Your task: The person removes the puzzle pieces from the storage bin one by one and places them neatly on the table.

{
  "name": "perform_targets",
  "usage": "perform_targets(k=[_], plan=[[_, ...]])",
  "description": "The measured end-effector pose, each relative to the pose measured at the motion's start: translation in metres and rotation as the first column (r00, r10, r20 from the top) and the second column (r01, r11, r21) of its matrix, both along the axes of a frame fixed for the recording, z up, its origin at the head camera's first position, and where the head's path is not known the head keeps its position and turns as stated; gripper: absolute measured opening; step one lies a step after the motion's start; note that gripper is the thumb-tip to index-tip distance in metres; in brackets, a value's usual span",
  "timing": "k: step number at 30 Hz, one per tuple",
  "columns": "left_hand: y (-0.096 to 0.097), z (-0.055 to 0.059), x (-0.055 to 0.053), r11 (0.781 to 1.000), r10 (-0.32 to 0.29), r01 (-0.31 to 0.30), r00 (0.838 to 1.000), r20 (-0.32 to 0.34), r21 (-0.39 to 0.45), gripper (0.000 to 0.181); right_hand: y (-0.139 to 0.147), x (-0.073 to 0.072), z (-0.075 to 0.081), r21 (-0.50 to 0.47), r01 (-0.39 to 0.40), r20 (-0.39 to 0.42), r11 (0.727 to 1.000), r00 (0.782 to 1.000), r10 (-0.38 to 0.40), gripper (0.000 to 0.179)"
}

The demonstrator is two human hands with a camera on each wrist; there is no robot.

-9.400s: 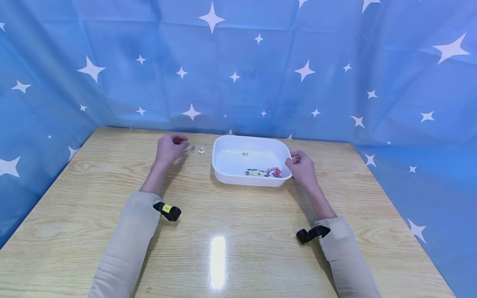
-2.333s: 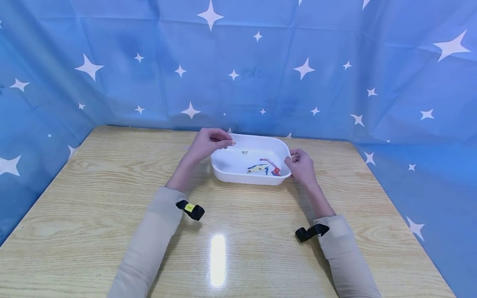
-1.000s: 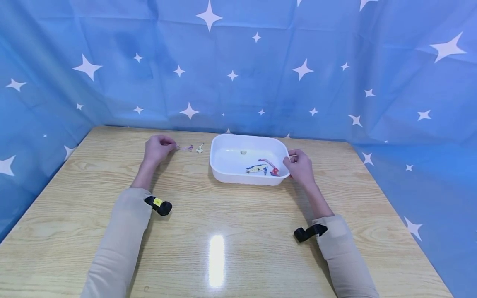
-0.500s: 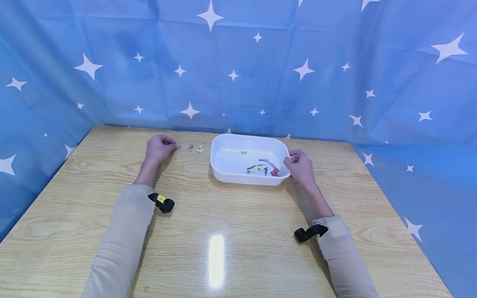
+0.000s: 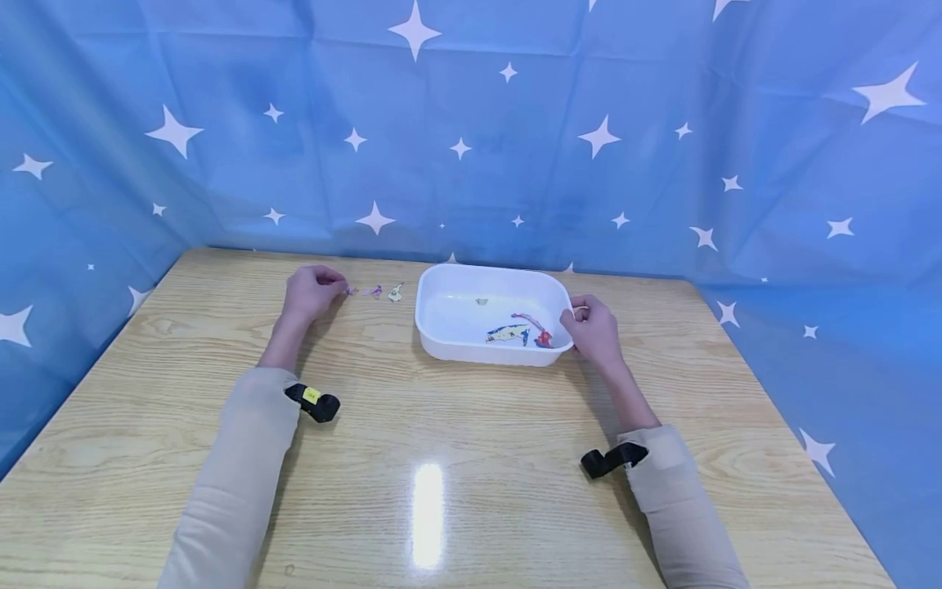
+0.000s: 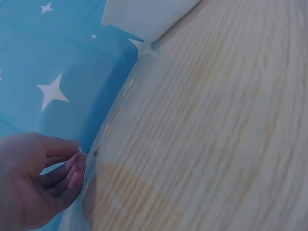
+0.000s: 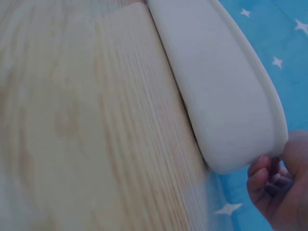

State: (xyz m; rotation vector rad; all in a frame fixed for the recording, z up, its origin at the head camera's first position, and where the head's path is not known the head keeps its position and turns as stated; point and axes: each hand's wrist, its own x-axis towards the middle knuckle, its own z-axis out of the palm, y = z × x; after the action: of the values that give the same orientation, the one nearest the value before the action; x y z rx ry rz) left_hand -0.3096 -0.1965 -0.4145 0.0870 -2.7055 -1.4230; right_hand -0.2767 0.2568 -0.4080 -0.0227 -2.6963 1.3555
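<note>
At the table's far left my left hand has its thumb and fingertips together at a small pink-and-purple piece, which it seems to pinch against the wood. To its right lie a purple piece and a pale yellowish piece, in a row near the back edge. My right hand grips the right rim of a white plastic tub. Inside the tub are a yellow-and-blue piece, a red piece with a pinkish strip and a tiny pale piece. Their exact kind is too small to tell.
A wooden table extends toward the viewer, with a bright light reflection at its front. Behind it hangs a blue cloth with white stars. Black wrist cameras sit on both cuffs.
Earlier my left hand carried a small piece from over the tub leftward to the row's left end. Since then it has shifted only slightly there. The right hand keeps its hold on the tub.
</note>
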Motion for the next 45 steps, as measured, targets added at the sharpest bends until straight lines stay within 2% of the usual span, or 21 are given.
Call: perform_targets(k=[10, 18, 23, 29, 34, 45], plan=[[0.012, 0.014, 0.002, 0.998, -0.034, 0.039, 0.993, -0.109, 0.049, 0.027, 0.0, 0.001, 0.002, -0.005, -0.005, -0.006, 1.0, 1.0, 0.005, 0.033], [0.038, 0.034, 0.009, 0.983, -0.107, 0.13, 0.979, -0.171, 0.127, 0.024, 0.0, -0.001, 0.001, -0.002, 0.003, -0.006, 1.0, 1.0, -0.003, 0.032], [0.058, 0.042, 0.013, 0.968, -0.163, 0.193, 0.97, -0.18, 0.162, 0.023, -0.001, -0.001, 0.001, -0.001, 0.004, -0.01, 1.0, 1.0, -0.004, 0.031], [0.081, 0.046, 0.018, 0.948, -0.236, 0.265, 0.957, -0.17, 0.178, 0.023, 0.0, -0.001, 0.0, -0.005, -0.002, -0.001, 1.0, 1.0, 0.002, 0.032], [0.103, 0.046, 0.021, 0.926, -0.314, 0.339, 0.936, -0.16, 0.167, 0.021, 0.0, -0.001, 0.0, -0.003, -0.001, -0.003, 1.0, 1.0, 0.001, 0.032], [0.146, 0.037, 0.019, 0.865, -0.475, 0.493, 0.865, -0.161, 0.092, 0.025, 0.0, -0.001, 0.0, -0.004, 0.003, -0.009, 1.0, 1.0, -0.003, 0.032]])
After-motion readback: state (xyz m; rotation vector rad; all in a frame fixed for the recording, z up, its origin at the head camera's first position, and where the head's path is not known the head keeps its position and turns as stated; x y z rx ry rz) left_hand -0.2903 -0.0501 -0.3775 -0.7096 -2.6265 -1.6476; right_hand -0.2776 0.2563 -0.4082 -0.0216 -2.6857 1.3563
